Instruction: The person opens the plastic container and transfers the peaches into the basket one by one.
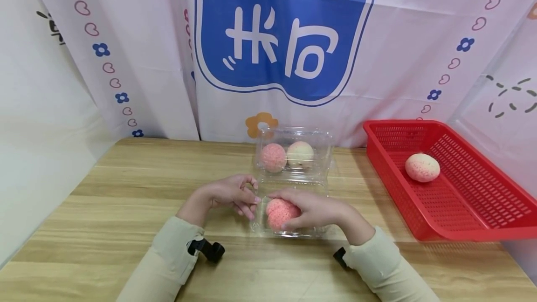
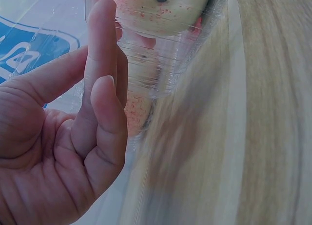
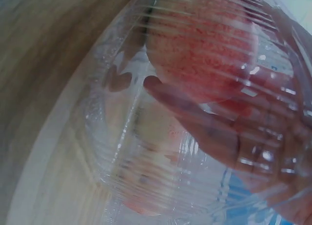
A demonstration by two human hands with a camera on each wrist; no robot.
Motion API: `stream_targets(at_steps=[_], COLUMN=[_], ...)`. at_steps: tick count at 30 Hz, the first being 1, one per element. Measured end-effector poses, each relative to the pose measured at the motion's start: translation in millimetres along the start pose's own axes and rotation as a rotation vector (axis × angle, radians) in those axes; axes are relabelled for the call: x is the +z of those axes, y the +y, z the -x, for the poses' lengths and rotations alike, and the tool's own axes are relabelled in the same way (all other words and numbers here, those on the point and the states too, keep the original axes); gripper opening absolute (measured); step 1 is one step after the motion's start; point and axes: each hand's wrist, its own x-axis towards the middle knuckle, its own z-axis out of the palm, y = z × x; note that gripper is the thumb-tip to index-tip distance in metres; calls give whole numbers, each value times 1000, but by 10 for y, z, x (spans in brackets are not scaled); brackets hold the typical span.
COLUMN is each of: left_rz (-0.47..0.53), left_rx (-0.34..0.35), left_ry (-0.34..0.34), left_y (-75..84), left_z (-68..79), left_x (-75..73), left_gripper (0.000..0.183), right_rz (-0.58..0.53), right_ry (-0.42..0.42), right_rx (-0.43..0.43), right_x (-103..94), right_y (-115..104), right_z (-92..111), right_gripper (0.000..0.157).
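Observation:
An open clear plastic clamshell box (image 1: 289,185) lies on the wooden table. In its front half my right hand (image 1: 314,209) holds a pink speckled peach (image 1: 281,213), fingers over its far side and thumb at the near side. In the right wrist view the peach (image 3: 202,44) shows through the ribbed plastic wall. My left hand (image 1: 235,195) is at the box's left edge, fingers loosely bent, fingertips right at the rim. In the left wrist view its palm (image 2: 53,161) holds nothing. A pink peach (image 1: 273,157) and a cream-and-pink one (image 1: 299,154) sit at the raised back half.
A red perforated basket (image 1: 402,199) stands at the right, with one cream-and-pink peach (image 1: 422,168) inside. Behind the table (image 1: 147,176) hangs a printed cloth (image 1: 159,50) with a blue emblem. Black straps (image 1: 207,248) circle both wrists.

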Motion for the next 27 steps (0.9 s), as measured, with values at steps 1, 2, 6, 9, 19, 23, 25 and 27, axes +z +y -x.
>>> stream_targets(at_steps=[1, 2, 6, 9, 19, 23, 25, 27], left_rz=[-2, -3, -8, -14, -35, -40, -38, -34], left_rx=[1, 3, 3, 2, 14, 12, 8, 6], left_ry=[0, 2, 0, -1, -13, -18, -19, -20], left_y=[3, 6, 15, 21, 21, 22, 24, 27], left_z=[3, 6, 14, 16, 12, 10, 8, 6], left_x=[1, 3, 6, 14, 19, 21, 23, 28], left_gripper=[32, 31, 31, 33, 35, 35, 36, 37], right_rz=[1, 2, 4, 5, 43, 51, 50, 47], right_ry=[2, 4, 7, 0, -2, 0, -1, -4], right_rx=[-1, -2, -5, -7, -55, -63, -60, -56], right_x=[1, 2, 3, -2, -8, -5, -6, -10], right_y=[1, 1, 8, 16, 31, 42, 42, 41], right_z=[0, 0, 1, 3, 0, 4, 8, 12], right_gripper=[65, 65, 65, 65, 62, 62, 63, 65])
